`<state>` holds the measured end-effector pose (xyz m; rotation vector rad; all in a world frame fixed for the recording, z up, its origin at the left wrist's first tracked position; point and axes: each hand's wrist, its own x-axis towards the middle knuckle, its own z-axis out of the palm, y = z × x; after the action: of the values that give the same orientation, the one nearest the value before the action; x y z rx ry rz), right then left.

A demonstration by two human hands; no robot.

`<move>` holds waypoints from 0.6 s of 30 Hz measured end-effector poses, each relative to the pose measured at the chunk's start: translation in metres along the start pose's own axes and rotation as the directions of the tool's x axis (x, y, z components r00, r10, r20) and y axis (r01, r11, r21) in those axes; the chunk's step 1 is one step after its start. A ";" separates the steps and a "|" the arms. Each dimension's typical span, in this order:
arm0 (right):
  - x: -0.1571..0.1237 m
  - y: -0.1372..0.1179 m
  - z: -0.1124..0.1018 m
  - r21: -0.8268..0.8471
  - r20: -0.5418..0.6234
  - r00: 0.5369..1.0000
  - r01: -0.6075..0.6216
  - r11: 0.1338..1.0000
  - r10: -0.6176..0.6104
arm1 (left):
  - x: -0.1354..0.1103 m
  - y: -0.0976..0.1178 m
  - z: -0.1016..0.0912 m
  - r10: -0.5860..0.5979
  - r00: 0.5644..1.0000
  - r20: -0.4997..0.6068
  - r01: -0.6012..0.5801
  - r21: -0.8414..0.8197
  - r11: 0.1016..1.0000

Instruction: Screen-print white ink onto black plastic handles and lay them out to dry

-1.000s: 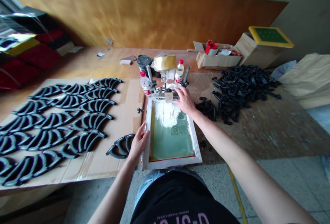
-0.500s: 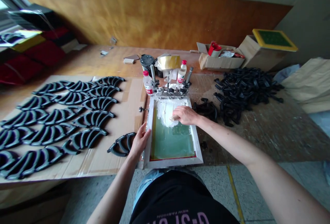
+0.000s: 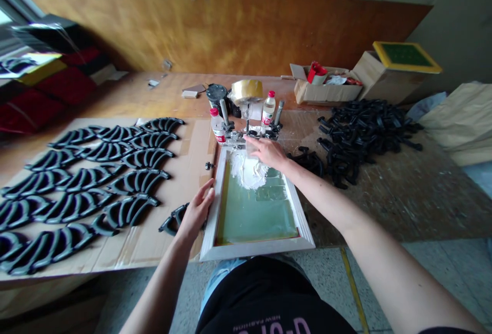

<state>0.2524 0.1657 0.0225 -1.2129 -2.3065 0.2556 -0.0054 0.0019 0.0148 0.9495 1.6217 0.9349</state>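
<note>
A screen-printing frame (image 3: 257, 250) with a pale rim and green mesh lies in front of me, its near edge tilted up from the hinge clamp (image 3: 234, 139) at the back. White paste (image 3: 248, 170) is smeared over the far part of the mesh. My right hand (image 3: 271, 153) grips a small flat scraper (image 3: 251, 147) at the frame's far end, above the paste. Beside the frame's left rim is my left hand (image 3: 197, 210), fingers stretched out and loosely bent; whether they touch the rim is unclear. A black curved ribbed part (image 3: 172, 220) lies partly hidden behind that hand.
Rows of black curved parts (image 3: 84, 183) cover the cardboard (image 3: 180, 162) on the left. To the right is a heap of black parts (image 3: 365, 131). Two red-capped bottles (image 3: 269, 108), a tape roll (image 3: 246, 90) and a dark tub (image 3: 217, 93) stand behind the clamp. An open carton (image 3: 323, 92) sits farther back.
The frame's near edge has risen towards me. My right hand has moved the scraper from the paste to the far end. My left hand has shifted slightly left.
</note>
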 end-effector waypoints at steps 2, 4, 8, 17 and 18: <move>0.013 0.024 -0.011 0.011 -0.088 0.990 -0.111 0.994 0.111 | 0.001 0.018 -0.005 -0.014 0.997 0.070 0.018 -0.055 0.998; 0.006 0.052 -0.020 0.065 -0.198 0.947 -0.245 0.967 0.253 | 0.006 0.039 -0.006 0.002 0.997 0.082 0.008 -0.115 0.993; -0.044 0.088 -0.010 0.162 -0.173 0.863 -0.450 0.878 0.475 | 0.022 0.083 0.007 0.245 0.969 -0.034 -0.241 -0.353 0.904; -0.107 -0.011 0.053 0.010 0.056 0.992 -0.116 0.993 0.115 | 0.006 0.029 0.070 -0.073 0.986 0.152 0.132 -0.425 0.896; -0.110 -0.028 0.055 0.002 0.031 0.996 -0.078 0.997 0.078 | -0.001 0.012 0.078 -0.166 0.957 0.238 0.252 -0.398 0.882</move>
<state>0.2553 0.0643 -0.0524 -1.3083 -2.2870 0.3077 0.0723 0.0156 0.0101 0.5314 1.2504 0.9577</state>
